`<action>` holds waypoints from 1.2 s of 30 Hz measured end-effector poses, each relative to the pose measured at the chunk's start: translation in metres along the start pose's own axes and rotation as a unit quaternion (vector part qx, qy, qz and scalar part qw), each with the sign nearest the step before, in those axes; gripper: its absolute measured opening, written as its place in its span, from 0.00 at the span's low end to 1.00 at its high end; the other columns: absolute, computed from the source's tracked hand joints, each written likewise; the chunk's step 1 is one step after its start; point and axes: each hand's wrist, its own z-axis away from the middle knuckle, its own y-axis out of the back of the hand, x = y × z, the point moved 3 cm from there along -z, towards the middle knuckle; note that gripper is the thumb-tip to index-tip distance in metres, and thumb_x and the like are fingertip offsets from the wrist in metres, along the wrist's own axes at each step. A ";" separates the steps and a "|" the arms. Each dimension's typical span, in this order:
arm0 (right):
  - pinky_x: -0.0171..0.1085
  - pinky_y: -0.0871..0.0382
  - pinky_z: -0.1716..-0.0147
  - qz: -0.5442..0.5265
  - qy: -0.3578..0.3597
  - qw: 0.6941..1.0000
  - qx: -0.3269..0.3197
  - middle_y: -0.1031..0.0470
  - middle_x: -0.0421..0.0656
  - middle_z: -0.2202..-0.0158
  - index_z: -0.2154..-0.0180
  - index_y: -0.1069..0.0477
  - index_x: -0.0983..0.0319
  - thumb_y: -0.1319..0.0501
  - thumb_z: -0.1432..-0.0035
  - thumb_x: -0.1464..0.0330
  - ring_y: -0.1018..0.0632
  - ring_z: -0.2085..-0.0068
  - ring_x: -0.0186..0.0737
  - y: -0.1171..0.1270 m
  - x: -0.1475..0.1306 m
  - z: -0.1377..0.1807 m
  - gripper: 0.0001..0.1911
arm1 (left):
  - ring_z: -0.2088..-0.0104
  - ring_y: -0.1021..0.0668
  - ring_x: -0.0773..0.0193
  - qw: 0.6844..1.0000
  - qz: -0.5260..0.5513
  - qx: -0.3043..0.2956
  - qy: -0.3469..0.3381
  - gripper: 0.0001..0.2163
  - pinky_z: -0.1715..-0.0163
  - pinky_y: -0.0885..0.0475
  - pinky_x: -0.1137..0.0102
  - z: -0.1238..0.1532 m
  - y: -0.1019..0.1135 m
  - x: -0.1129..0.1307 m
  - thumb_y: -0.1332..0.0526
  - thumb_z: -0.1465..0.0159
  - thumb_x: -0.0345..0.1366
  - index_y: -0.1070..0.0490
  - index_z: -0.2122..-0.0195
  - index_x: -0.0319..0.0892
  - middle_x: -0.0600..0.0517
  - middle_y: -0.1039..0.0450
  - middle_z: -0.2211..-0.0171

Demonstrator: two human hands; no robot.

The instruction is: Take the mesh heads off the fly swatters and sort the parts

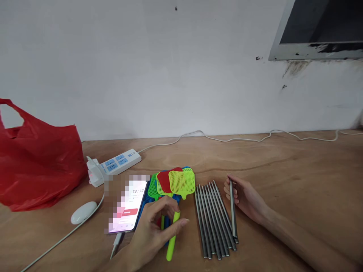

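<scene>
My left hand (154,223) pinches a yellow-green plastic handle (171,245) between thumb and fingers, its lower end tilted toward me. Beyond it, perforated fly swatter heads (183,182) in yellow-green, red, green and blue lie in an overlapping pile. More coloured handles show partly behind my fingers. To the right, several metal rods (211,223) lie side by side, their thin ends pointing away from me. My right hand (244,194) has its fingers closed around the upper end of one metal rod (233,211) at the right side of that row.
A lit phone (132,206), partly blurred out, lies left of my left hand with a charging cable. Further left are a white mouse-shaped object (84,212), a power strip (120,162) and a red plastic bag (42,162). A white cable (227,140) runs along the wall.
</scene>
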 end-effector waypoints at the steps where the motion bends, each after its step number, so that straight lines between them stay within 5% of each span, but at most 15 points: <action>1: 0.29 0.51 0.83 -0.002 0.000 1.000 -0.001 0.46 0.31 0.83 0.75 0.30 0.62 0.27 0.52 0.57 0.48 0.80 0.28 0.000 0.000 0.000 0.18 | 0.75 0.26 0.69 1.000 0.004 0.000 -0.003 0.07 0.74 0.29 0.78 0.000 0.000 0.001 0.30 0.39 0.33 0.29 0.69 0.44 0.57 0.27 0.73; 6: 0.29 0.49 0.83 -0.006 0.001 1.000 -0.002 0.46 0.32 0.83 0.76 0.30 0.63 0.27 0.52 0.58 0.47 0.80 0.28 -0.001 0.000 0.000 0.17 | 0.74 0.23 0.67 1.000 0.020 -0.002 0.006 0.05 0.73 0.26 0.76 0.000 0.000 0.003 0.29 0.39 0.36 0.23 0.65 0.44 0.55 0.23 0.72; 11: 0.29 0.49 0.84 -0.009 0.003 1.000 0.003 0.45 0.32 0.83 0.76 0.29 0.63 0.28 0.50 0.59 0.46 0.81 0.28 -0.003 0.000 0.002 0.16 | 0.69 0.18 0.62 0.996 0.068 -0.007 0.063 0.16 0.66 0.21 0.70 -0.001 0.000 -0.001 0.30 0.38 0.41 0.23 0.49 0.47 0.53 0.18 0.69; 18: 0.27 0.40 0.82 -0.020 0.017 0.999 0.029 0.33 0.36 0.81 0.73 0.24 0.63 0.23 0.57 0.60 0.36 0.79 0.27 -0.003 -0.002 0.003 0.16 | 0.65 0.18 0.60 0.986 0.121 -0.008 0.112 0.07 0.64 0.21 0.68 -0.004 -0.004 -0.006 0.29 0.40 0.40 0.19 0.64 0.43 0.49 0.18 0.66; 24: 0.27 0.37 0.80 -0.019 0.028 0.999 0.029 0.23 0.41 0.74 0.69 0.20 0.63 0.23 0.58 0.60 0.33 0.78 0.27 -0.010 -0.005 0.010 0.16 | 0.53 0.20 0.56 0.980 0.161 -0.045 0.112 0.04 0.51 0.24 0.63 -0.006 -0.007 -0.004 0.31 0.39 0.36 0.19 0.63 0.44 0.47 0.19 0.58; 32: 0.29 0.43 0.81 -0.005 0.034 0.999 0.007 0.26 0.39 0.78 0.70 0.20 0.62 0.23 0.57 0.59 0.35 0.79 0.28 -0.015 -0.006 0.014 0.16 | 0.59 0.19 0.58 0.990 -0.030 -0.113 0.079 0.06 0.56 0.25 0.64 -0.001 -0.015 -0.007 0.36 0.35 0.32 0.21 0.59 0.48 0.52 0.19 0.61; 36: 0.32 0.46 0.81 0.001 0.045 0.999 0.007 0.26 0.40 0.78 0.71 0.20 0.62 0.24 0.56 0.58 0.36 0.80 0.29 -0.014 -0.007 0.014 0.15 | 0.62 0.20 0.58 0.992 -0.076 -0.098 0.031 0.06 0.62 0.25 0.66 0.002 -0.013 -0.002 0.38 0.32 0.36 0.22 0.56 0.48 0.51 0.19 0.62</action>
